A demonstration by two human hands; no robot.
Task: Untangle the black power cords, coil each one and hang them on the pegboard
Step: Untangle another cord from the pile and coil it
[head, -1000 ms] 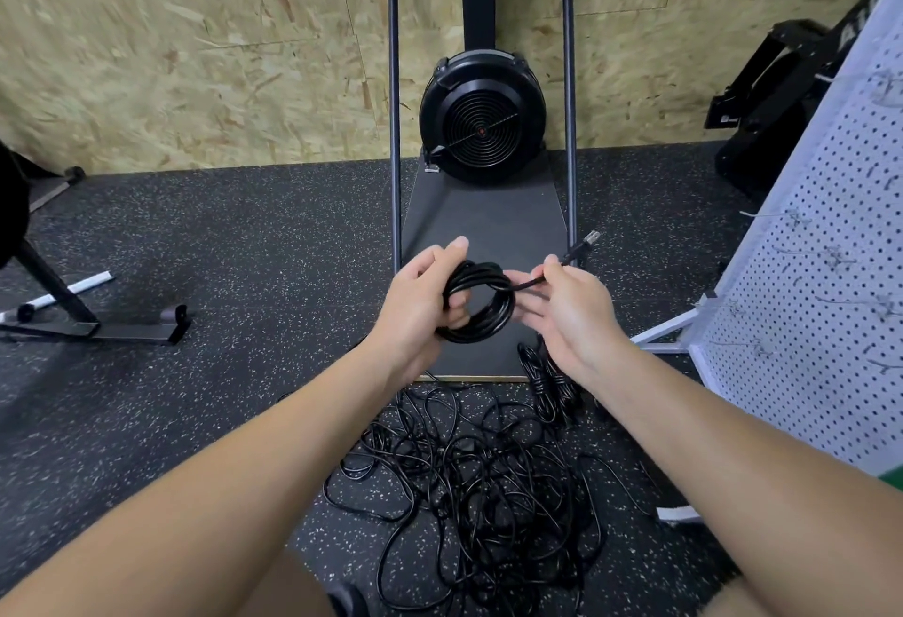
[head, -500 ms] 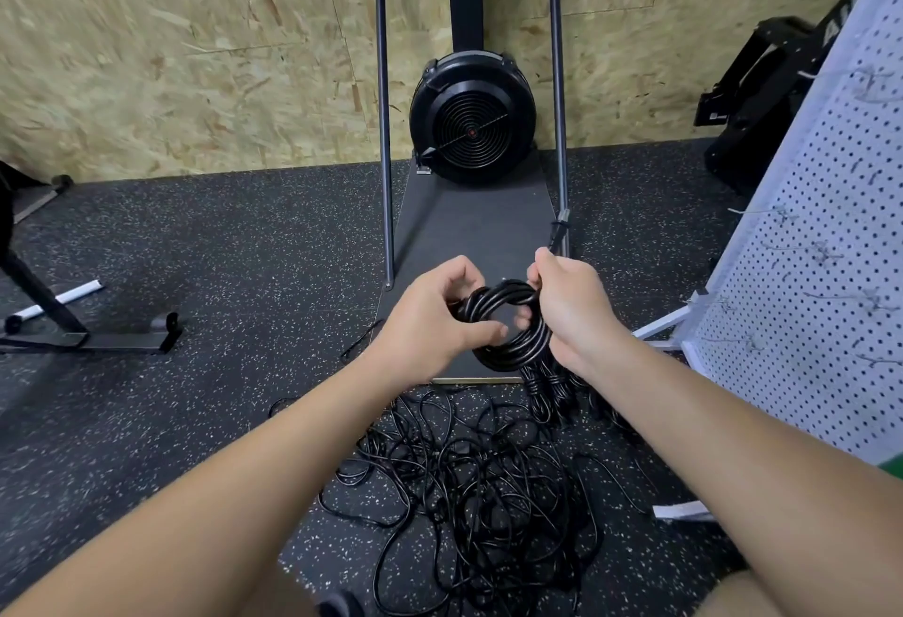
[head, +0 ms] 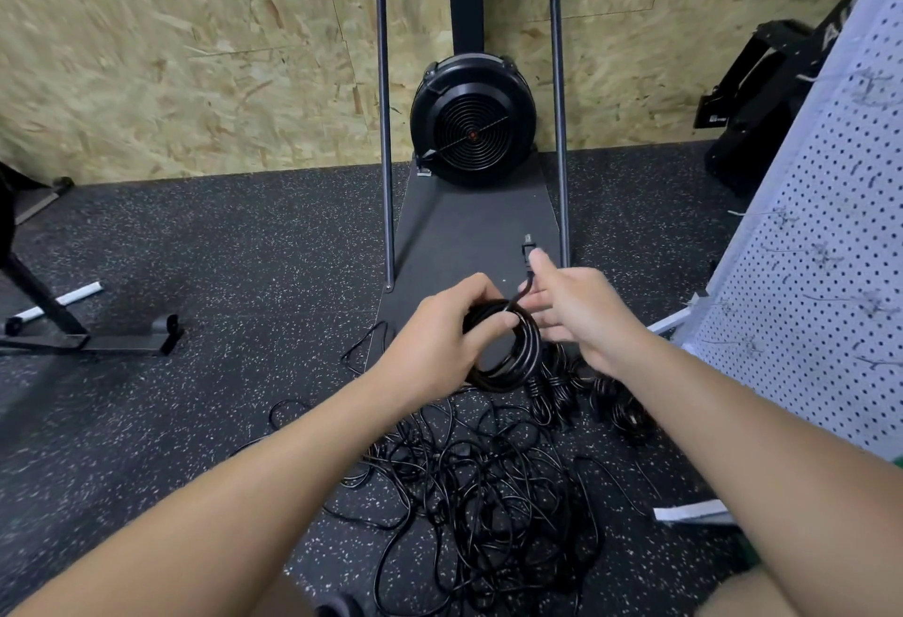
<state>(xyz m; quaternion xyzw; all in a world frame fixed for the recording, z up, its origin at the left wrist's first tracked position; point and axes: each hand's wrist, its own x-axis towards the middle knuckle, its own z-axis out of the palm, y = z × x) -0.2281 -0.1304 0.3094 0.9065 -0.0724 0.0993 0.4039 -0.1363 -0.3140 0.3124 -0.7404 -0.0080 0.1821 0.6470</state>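
Note:
My left hand (head: 440,333) grips a round coil of black power cord (head: 513,362) at mid-frame, thumb across its top. My right hand (head: 581,308) pinches the cord's free end just below the plug (head: 528,247), which points up and away. Below the hands a tangled heap of black cords (head: 483,494) lies on the floor. Several small wound cord bundles (head: 620,406) lie to the heap's upper right. The white pegboard (head: 830,274) with wire hooks stands tilted at the right edge.
A black fan-wheel exercise machine (head: 471,128) with two upright rails and a dark base plate stands ahead against an OSB wall. A black frame foot (head: 93,338) lies at left. More black equipment (head: 762,98) sits behind the pegboard. The floor is speckled black rubber.
My right hand has lifted away from the coil and drawn the plug end up. The left hand has kept its grip on the coil. The view has shifted slightly.

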